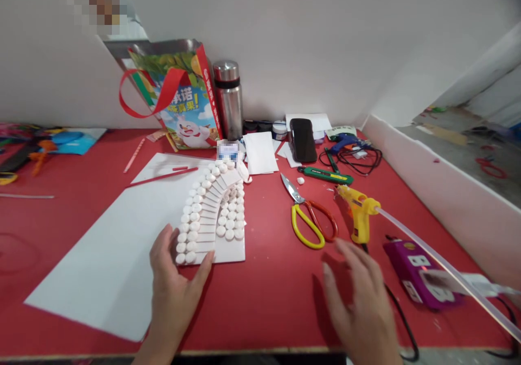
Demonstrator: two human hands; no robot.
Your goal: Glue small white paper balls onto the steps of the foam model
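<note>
My left hand (177,281) grips the near end of a white craft model (230,254), fingers at its left side and thumb at its front edge. The model has a curved flight of pale steps, lined on the outside by round white discs; more discs sit inside the curve. My right hand (360,294), fingers apart and holding nothing, is over the red table at the right. Just beyond it lie scissors (308,226) with one yellow and one red handle. A yellow glue gun (360,213) stands close by, a long clear glue stick (439,259) sticking out of its back.
White sheets (101,256) lie left of the model, with a red strip (163,177) across them. Behind stand a colourful bag (187,104) and a steel flask (230,104). A dark phone (303,140), green cutter (328,175) and purple box (423,273) are at the right.
</note>
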